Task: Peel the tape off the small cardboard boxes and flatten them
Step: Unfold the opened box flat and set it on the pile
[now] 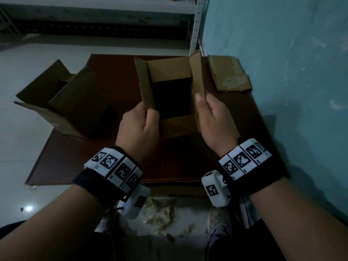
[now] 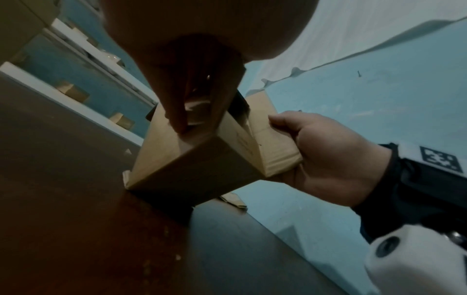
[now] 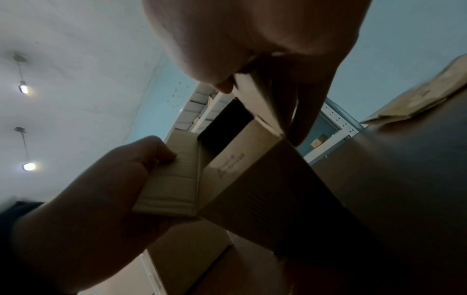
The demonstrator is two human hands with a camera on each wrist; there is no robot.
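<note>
An open box [image 1: 169, 95] is standing on the brown desk [image 1: 169, 162], roughly at centre, flaps up, its inside dark. The left hand [image 1: 140, 129] is pinching the box's 9 o'clock flap near its close corner, thumb inside, fingers curled round the outer face; the grip is clenched on cardboard. In the left wrist view those fingers [image 2: 174, 111] are lying against the flap's outer side, and the box [image 2: 197, 159] is tilting with one lower corner lifted off the desk [image 2: 76, 219]. The right hand [image 1: 212, 119] is grasping the 3 o'clock flap, thumb laid flat along its inner face, fingers behind it. The right wrist view is showing the same flap caught between thumb and fingers [image 3: 305, 111], with the left hand [image 3: 106, 189] holding the opposite flap of the box [image 3: 252, 179]. From the left wrist, the right hand [image 2: 328, 159] is gripping that flap's lower edge.

At 9 o'clock from the box, a bigger carton [image 1: 62, 102] is sitting open at the desk's edge, partly overhanging the pale floor [image 1: 18, 147]. At 2 o'clock, a flattened box [image 1: 229, 74] is lying on the desk against the blue wall [image 1: 291, 72]. Crumpled tape scraps [image 1: 162, 217] are lying on the floor at 6 o'clock, below the desk's near edge. A white shelf upright [image 1: 196, 25] is rising at 12 o'clock.
</note>
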